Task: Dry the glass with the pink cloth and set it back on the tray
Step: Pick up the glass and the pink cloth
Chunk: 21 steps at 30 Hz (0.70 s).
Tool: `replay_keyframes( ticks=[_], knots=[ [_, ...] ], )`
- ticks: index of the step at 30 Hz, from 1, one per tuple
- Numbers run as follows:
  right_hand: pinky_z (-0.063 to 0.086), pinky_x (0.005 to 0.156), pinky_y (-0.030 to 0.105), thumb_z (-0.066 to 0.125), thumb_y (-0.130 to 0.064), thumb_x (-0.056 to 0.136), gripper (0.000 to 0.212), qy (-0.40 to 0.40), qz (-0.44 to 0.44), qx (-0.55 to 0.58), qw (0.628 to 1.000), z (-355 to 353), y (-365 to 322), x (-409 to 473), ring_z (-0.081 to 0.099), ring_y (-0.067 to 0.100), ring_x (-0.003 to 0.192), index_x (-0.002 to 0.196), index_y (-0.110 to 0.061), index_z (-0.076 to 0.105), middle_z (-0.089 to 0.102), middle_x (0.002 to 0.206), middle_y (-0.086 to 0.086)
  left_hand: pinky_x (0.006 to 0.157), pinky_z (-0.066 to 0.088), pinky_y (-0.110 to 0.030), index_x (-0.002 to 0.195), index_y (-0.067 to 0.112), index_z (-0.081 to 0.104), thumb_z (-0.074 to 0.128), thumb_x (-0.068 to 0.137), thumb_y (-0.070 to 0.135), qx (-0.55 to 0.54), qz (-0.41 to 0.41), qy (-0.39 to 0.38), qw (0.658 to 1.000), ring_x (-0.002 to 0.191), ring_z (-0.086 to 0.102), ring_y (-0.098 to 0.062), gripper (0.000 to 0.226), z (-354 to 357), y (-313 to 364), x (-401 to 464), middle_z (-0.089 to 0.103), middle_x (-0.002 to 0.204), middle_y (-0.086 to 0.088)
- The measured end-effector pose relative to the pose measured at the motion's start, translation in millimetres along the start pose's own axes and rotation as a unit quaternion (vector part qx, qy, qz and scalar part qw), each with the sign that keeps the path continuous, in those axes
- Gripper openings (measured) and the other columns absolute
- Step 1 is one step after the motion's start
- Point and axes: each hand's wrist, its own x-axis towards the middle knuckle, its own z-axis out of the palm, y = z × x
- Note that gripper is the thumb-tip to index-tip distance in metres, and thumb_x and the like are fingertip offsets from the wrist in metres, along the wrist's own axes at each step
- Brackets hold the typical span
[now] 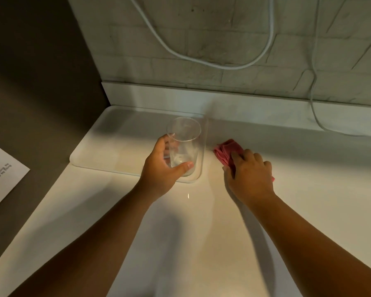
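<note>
A clear drinking glass [185, 144] stands upright at the near right corner of a white tray [120, 133]. My left hand [161, 168] is wrapped around its lower half, thumb across the front. A crumpled pink cloth [226, 151] lies on the white counter just right of the tray. My right hand [250, 173] rests on the cloth's near end with fingers curled over it; part of the cloth is hidden under the hand.
The white counter [201, 232] runs to a low white upstand and a tiled wall at the back. A white cable [315, 103] hangs down the wall onto the counter at the right. A printed sheet [2, 174] lies on the dark surface at the left.
</note>
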Motion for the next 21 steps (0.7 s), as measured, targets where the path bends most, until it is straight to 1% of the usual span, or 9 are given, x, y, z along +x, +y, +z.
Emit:
replay_keyframes(
  ticks=[2,5,9,11,14,16,18,20,21],
  knots=[
    [0.047,0.075,0.042,0.059,-0.038,0.087,0.031,0.012,0.001,0.016,1.0,-1.2,2.6,0.9,0.06,0.03,0.085,0.104,-0.015,0.071,0.068,0.094,0.008,0.102,0.057,-0.048,0.139,0.034,0.051,0.087,0.064,0.047,-0.016,0.002,0.007,1.0,0.119,0.066,-0.018,0.085,-0.7,0.2,0.6,0.068,0.13,0.008],
    [0.05,0.071,0.043,0.068,-0.027,0.084,0.022,0.04,-0.01,0.054,0.998,1.4,4.8,4.8,0.059,0.035,0.083,0.097,-0.01,0.072,0.065,0.09,0.015,0.1,0.059,-0.044,0.132,0.044,0.055,0.088,0.065,0.047,-0.046,0.003,0.023,0.999,0.116,0.068,-0.014,0.075,-4.5,4.1,2.8,0.07,0.122,0.018],
    [0.057,0.066,0.045,0.064,-0.029,0.091,0.028,0.018,-0.038,0.042,0.998,4.5,0.1,10.7,0.059,0.038,0.08,0.112,-0.01,0.065,0.061,0.106,0.02,0.097,0.06,-0.044,0.125,0.051,0.056,0.089,0.065,0.05,-0.09,-0.014,0.025,0.996,0.114,0.07,-0.016,0.068,-9.0,14.7,4.5,0.072,0.119,0.018],
    [0.058,0.068,0.046,0.056,-0.033,0.096,0.034,-0.01,-0.035,0.036,0.999,4.7,-3.4,15.0,0.059,0.039,0.086,0.126,-0.016,0.059,0.058,0.117,0.019,0.097,0.06,-0.046,0.128,0.044,0.058,0.089,0.066,0.048,-0.125,-0.024,0.026,0.992,0.116,0.07,-0.021,0.07,-9.8,17.6,4.2,0.073,0.121,0.009],
    [0.056,0.077,0.045,0.051,-0.029,0.099,0.038,-0.025,-0.015,0.101,0.994,0.9,0.1,22.1,0.06,0.039,0.091,0.135,-0.021,0.055,0.053,0.124,0.016,0.089,0.061,-0.039,0.132,0.031,0.059,0.085,0.069,0.044,-0.184,-0.037,0.029,0.982,0.11,0.071,-0.02,0.07,-10.7,22.4,1.3,0.071,0.124,-0.002],
    [0.052,0.086,0.036,0.048,-0.023,0.1,0.036,-0.008,0.034,0.224,0.974,-10.2,3.1,25.4,0.063,0.035,0.097,0.133,-0.023,0.06,0.054,0.124,0.013,0.079,0.059,-0.033,0.132,0.028,0.06,0.081,0.07,0.045,-0.219,-0.052,0.019,0.974,0.1,0.071,-0.019,0.068,-12.0,26.7,-3.1,0.068,0.119,-0.004],
    [0.05,0.086,0.026,0.044,-0.02,0.102,0.036,0.035,0.086,0.352,0.931,-29.0,-1.1,26.0,0.066,0.025,0.098,0.132,-0.025,0.062,0.056,0.125,0.01,0.073,0.06,-0.033,0.134,0.028,0.059,0.077,0.072,0.046,-0.244,-0.063,0.007,0.968,0.094,0.073,-0.021,0.068,-12.7,30.1,-7.7,0.066,0.12,-0.011],
    [0.052,0.083,0.017,0.044,-0.021,0.103,0.035,0.095,0.084,0.446,0.886,-53.4,-16.9,20.1,0.066,0.006,0.093,0.134,-0.028,0.06,0.057,0.124,0.002,0.07,0.062,-0.035,0.137,0.025,0.057,0.073,0.075,0.043,-0.266,-0.075,-0.003,0.961,0.091,0.075,-0.021,0.066,-10.4,33.7,-11.2,0.068,0.118,-0.015],
    [0.048,0.086,0.011,0.045,-0.02,0.104,0.036,0.129,0.057,0.472,0.87,-66.9,-27.9,14.8,0.062,-0.002,0.099,0.136,-0.03,0.058,0.056,0.126,-0.002,0.068,0.061,-0.036,0.137,0.024,0.057,0.071,0.077,0.041,-0.277,-0.082,-0.005,0.957,0.088,0.075,-0.021,0.064,-8.4,36.4,-12.5,0.071,0.111,-0.012]
  ],
)
